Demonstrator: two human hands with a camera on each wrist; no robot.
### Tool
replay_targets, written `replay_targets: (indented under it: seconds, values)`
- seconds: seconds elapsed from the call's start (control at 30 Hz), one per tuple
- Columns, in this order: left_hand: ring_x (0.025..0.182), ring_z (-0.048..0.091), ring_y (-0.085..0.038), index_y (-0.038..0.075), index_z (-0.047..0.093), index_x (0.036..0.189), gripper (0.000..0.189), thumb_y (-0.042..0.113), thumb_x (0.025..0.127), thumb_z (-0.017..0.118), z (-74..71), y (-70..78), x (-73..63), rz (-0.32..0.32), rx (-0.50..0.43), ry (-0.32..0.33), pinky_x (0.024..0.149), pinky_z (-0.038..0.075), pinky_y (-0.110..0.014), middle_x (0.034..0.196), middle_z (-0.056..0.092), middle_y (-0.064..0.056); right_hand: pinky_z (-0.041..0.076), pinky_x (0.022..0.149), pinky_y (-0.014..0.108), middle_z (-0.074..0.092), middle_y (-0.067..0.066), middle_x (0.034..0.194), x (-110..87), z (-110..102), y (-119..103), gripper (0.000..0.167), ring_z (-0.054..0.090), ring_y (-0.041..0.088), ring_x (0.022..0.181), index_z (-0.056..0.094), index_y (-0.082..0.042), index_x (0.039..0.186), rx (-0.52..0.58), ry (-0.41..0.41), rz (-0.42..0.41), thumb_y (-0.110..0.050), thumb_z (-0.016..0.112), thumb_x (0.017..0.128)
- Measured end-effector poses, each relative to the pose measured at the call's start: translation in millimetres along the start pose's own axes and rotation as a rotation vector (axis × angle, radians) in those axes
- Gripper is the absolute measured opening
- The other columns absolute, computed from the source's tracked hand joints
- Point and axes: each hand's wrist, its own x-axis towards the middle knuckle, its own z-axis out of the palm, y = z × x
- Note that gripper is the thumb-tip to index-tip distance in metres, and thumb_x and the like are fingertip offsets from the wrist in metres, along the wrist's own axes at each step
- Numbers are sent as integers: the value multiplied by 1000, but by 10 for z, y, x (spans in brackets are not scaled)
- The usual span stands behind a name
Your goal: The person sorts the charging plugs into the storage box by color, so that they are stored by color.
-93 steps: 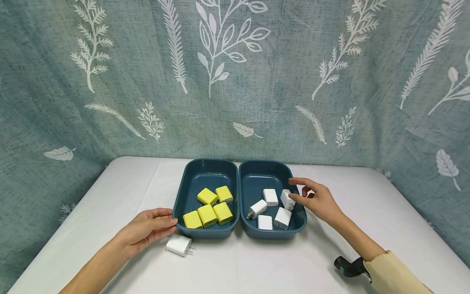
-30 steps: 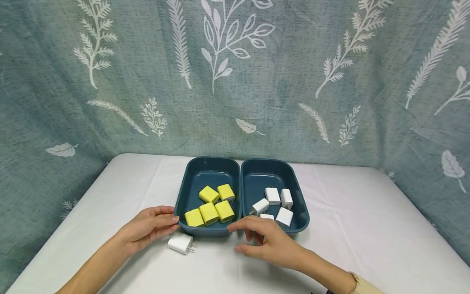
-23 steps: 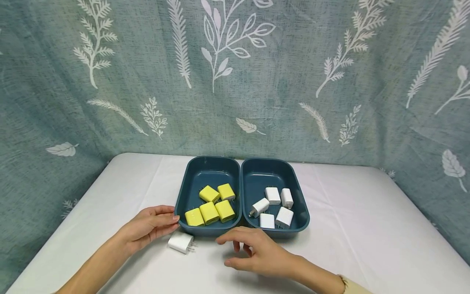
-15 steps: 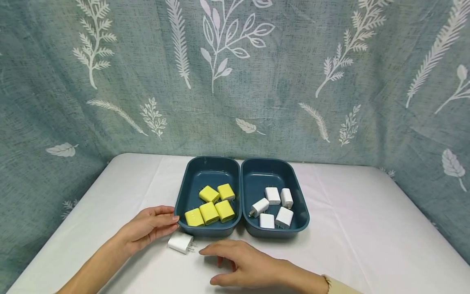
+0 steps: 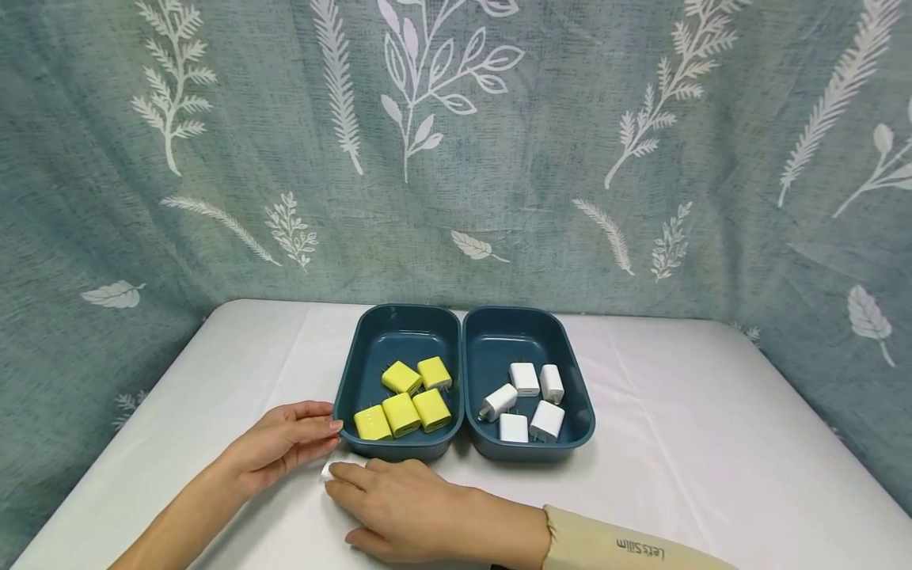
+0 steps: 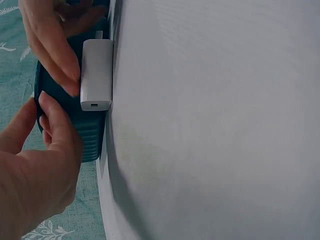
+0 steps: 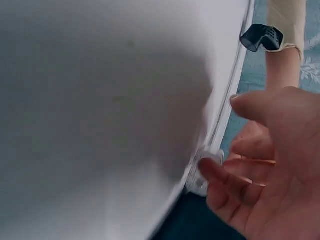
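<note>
At the near left corner of the left blue tray, my left hand holds the rim between thumb and fingers. A white charger plug lies on the cloth just in front of that tray, partly covered by my right hand in the head view. My right hand reaches over it from the right, fingertips close to the plug and thumb held apart. In the right wrist view the plug shows beside the fingers. Several yellow charger plugs lie in the left tray. Several white charger plugs lie in the right blue tray.
Both trays stand side by side on a white-covered table. A patterned green curtain hangs behind the table. A dark strap with a black piece shows by the beige sleeve.
My right hand has moved from the right tray down and left across the cloth to the lone white plug. My left hand stays at the left tray's corner.
</note>
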Motion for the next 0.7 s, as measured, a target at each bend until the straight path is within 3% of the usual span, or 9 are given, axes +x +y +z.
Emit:
replay_targets:
  seconds: [0.2,0.3,0.4,0.53,0.7]
  values:
    - [93,67,-14,-14,35,132,52,3,94,67,-13,-15,7,14,10,1,90,56,-26,102,63,-10,52,82,15,47,0,142,215,47,-50,62,57,7,105,46,-12,145,-151,-17,33,-46,62,96]
    - [92,67,-13,-13,38,130,49,2,94,66,-9,-17,9,13,-1,-1,89,56,-26,102,63,-9,52,84,16,46,-1,144,232,47,-49,64,56,6,109,45,-12,147,-145,-44,44,-47,61,96]
    - [91,67,-13,-12,40,128,45,2,94,66,-8,-16,7,19,-11,-10,88,57,-26,101,63,-9,52,88,16,43,-1,149,180,32,-41,61,55,6,116,45,-13,147,-81,-67,8,-46,59,98]
    - [91,67,-14,-12,40,128,46,2,94,66,-7,-14,5,15,-17,-8,87,57,-26,100,64,-9,48,91,12,46,-3,149,30,9,-6,52,53,2,118,49,-14,145,60,-74,-113,-40,59,100]
    - [91,68,-15,-14,36,132,52,2,93,67,-5,-10,1,7,-10,3,88,57,-27,102,63,-11,42,89,4,57,-11,137,-206,-22,23,38,51,-6,115,59,-18,136,177,-72,-244,-25,64,99]
